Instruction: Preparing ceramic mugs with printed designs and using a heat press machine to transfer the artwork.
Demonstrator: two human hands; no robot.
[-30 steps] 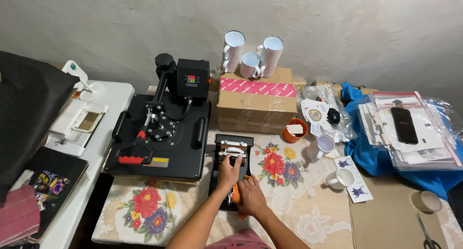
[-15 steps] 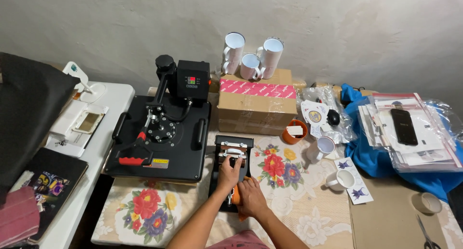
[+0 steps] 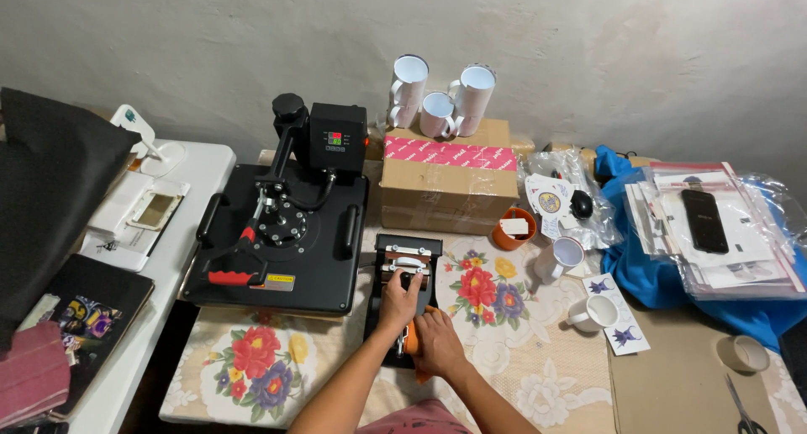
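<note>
A small black mug press (image 3: 406, 257) with white straps lies on the flowered tablecloth (image 3: 504, 358) in front of me. My left hand (image 3: 398, 302) rests on top of it, fingers curled over its clamp. My right hand (image 3: 439, 346) grips the orange handle (image 3: 411, 341) at the press's near end. Left of it stands a large black flat heat press (image 3: 282, 232) with a red-tipped lever.
A taped cardboard box (image 3: 448, 175) carries three white mugs (image 3: 441, 98). Two more white mugs (image 3: 588, 312) stand to the right, with an orange cup (image 3: 513, 229), printed sheets, a blue cloth with plastic sleeves and a phone (image 3: 703, 220), a tape roll (image 3: 740, 352) and scissors (image 3: 741, 409).
Both hands stay on the mug press. My left hand has shifted slightly on the clamp; nothing else has moved.
</note>
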